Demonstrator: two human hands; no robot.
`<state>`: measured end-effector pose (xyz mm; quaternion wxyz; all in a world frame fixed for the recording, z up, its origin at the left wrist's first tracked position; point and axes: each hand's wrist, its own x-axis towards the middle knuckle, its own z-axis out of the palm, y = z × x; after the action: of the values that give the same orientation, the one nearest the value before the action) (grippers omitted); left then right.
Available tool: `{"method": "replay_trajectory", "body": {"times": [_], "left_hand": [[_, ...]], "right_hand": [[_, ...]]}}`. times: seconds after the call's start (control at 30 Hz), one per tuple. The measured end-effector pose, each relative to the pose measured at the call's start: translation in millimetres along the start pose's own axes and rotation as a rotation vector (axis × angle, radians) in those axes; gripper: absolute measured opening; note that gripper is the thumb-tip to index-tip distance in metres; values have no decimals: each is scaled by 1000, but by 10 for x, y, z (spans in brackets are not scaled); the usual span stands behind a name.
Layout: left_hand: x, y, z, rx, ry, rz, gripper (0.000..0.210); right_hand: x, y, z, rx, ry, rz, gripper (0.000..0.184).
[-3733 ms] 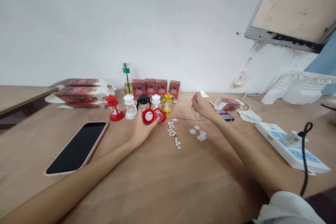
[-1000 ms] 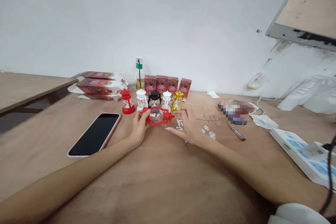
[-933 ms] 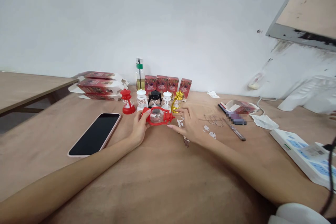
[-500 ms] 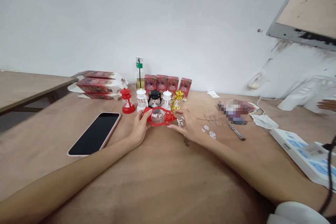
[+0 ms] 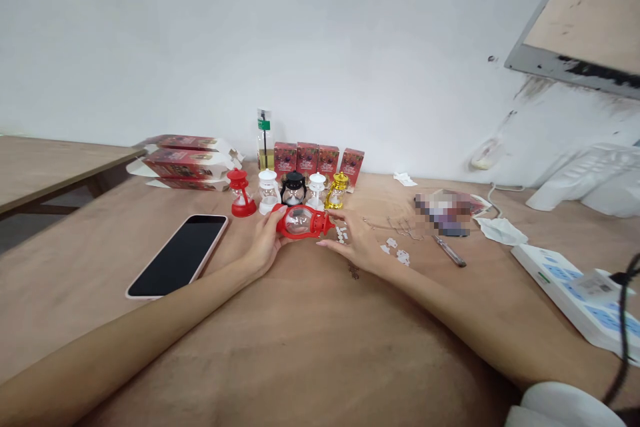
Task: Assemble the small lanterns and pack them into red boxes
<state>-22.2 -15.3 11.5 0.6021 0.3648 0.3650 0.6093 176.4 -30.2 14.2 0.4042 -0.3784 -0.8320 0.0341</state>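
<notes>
A small red lantern with a clear globe lies sideways in the air, its pointed top to the right. My left hand grips it by the base. Around the pointed top, the thumb and fingers of my right hand are spread apart; whether they touch it I cannot tell. Just behind stands a row of upright lanterns: a red one, a white one, a black one, a second white one and a gold one.
Red printed boxes stand against the wall beside a bottle. Flattened cartons and a phone lie left. Rightward are small white pieces, thin wires, a cutter-like tool and a power strip.
The red lantern has turned slightly about its length in my left hand. My right fingers stay around its top. Another person's hand at the right edge has gone out of view.
</notes>
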Motion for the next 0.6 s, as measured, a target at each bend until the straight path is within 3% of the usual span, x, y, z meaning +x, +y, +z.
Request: {"method": "replay_trajectory", "body": {"times": [0.3,0.6], "left_hand": [[-7,13,6,-45,10,-16,24],[14,14,-28,-96,-10,-90,23]], "right_hand": [[-9,4,-3,31,-58,56,52],[13,0,-83,-27,-83,-20,45]]}}
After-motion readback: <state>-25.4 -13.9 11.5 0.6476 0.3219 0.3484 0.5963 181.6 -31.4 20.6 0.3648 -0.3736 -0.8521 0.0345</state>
